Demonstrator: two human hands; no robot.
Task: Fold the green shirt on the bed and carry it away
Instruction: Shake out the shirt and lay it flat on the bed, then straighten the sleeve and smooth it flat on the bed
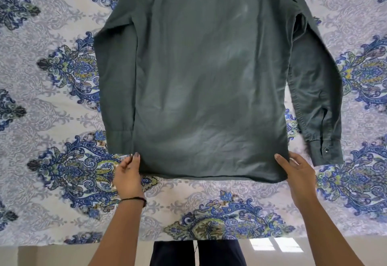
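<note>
The green shirt point(209, 77) lies spread back-up on the bed, collar end far from me and hem toward me. Both long sleeves run down its sides; the right one ends in a buttoned cuff point(326, 150). My left hand point(128, 174) pinches the hem's left corner, thumb on top of the cloth. At the right corner my right hand point(297, 173) grips the hem the same way, with the fingers under the fabric. The collar is cut off by the top of the view.
The bed sheet point(52, 98) is white and grey with blue and green paisley motifs. Its near edge point(62, 242) runs across the bottom. Below it are pale floor point(314, 251) and my dark trouser legs point(196, 253).
</note>
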